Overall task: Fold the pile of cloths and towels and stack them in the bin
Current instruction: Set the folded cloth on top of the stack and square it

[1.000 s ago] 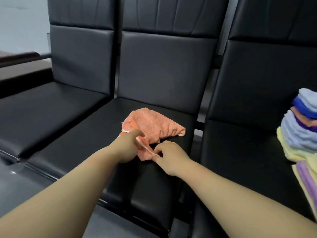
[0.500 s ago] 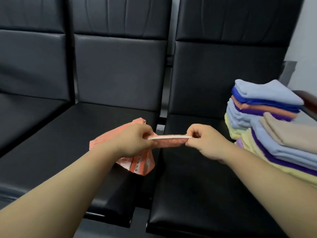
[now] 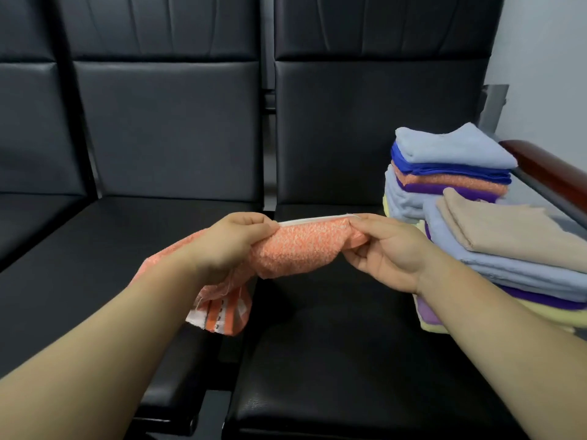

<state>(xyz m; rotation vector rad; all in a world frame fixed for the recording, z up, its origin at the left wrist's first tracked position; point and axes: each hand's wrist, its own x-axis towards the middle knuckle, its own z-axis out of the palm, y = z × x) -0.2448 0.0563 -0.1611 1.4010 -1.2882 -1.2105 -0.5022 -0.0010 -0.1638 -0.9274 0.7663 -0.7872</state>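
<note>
An orange speckled cloth [image 3: 298, 249] with a white hem and a striped end hangs in the air between my hands, above the gap between two black seats. My left hand [image 3: 232, 246] grips its left part, and the striped end droops below that hand. My right hand [image 3: 384, 249] pinches the hem at the right end. Two stacks of folded cloths sit on the right seat: a taller one topped by a light blue towel [image 3: 451, 147], and a nearer one topped by a beige cloth [image 3: 502, 227]. No bin is in view.
Black padded chairs stand in a row, with the right seat [image 3: 333, 344] under my hands and the middle seat [image 3: 111, 249] to the left. A dark red armrest [image 3: 549, 169] runs along the far right, beside a pale wall.
Both hands lifted the orange cloth off the middle seat and carried it right, stretching its hem between them. My view swung right, and the folded stacks came fully into sight.
</note>
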